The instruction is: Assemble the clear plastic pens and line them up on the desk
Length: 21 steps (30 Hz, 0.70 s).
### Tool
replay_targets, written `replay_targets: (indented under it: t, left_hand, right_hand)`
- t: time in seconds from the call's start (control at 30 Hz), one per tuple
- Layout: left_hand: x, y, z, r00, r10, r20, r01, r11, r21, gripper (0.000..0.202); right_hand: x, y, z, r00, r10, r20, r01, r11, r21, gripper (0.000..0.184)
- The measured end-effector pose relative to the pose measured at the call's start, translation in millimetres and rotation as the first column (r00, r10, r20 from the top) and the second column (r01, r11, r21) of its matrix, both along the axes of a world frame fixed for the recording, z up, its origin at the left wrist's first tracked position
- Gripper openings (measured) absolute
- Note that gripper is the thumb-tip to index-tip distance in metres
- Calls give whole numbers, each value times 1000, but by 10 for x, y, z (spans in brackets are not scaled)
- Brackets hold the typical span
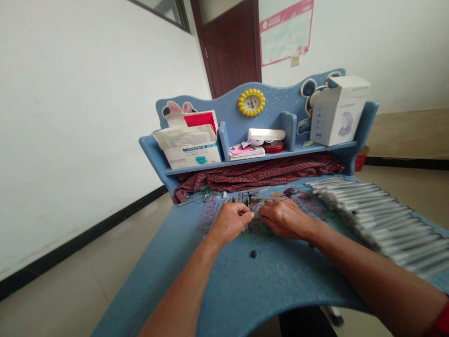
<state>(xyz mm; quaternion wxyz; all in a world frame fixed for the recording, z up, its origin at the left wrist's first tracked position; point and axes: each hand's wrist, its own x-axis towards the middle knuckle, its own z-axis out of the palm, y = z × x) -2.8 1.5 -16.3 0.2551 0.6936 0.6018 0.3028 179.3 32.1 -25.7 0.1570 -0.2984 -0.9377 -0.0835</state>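
Over the middle of the blue desk (157, 267), my left hand (231, 221) is closed, its thumb and forefinger pinched together. Close beside it, my right hand (286, 218) has its fingers curled in a pinch too. Whatever sits between the fingertips is too small or hidden to make out. A small black piece (253, 254) lies on the desk just nearer than the hands. Slim grey and clear sticks (220, 206) lie loose behind my left hand. Right of my right forearm is a large stack of slim white pen-like tubes (379, 220) with dark ends.
A raised shelf (206, 167) runs along the desk's back, holding a mask box (192, 157), papers, a red round tin (273, 147) and a white carton (338, 112). Red checked cloth (252, 173) is bunched beneath it. The desk's front edge curves inward.
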Motion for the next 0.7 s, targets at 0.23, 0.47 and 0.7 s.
replay_targets:
  t: [0.23,0.47,0.7]
  left_hand:
    - [-3,9,-9,1000,-8,-18,8,1000,4,18]
    - [2,8,-8,1000,-4,0,4,1000,-3,18]
    - [1,7,-11,1000,-8,13,8,1000,-13,18]
  right_hand:
    - [7,7,8,1000,2,10,-1,1000,-9,17]
    - [8,-3,16,1000,8,13,-7,1000,-26,17]
    - [4,-2,15,1000,0,5,0,1000,-19,17]
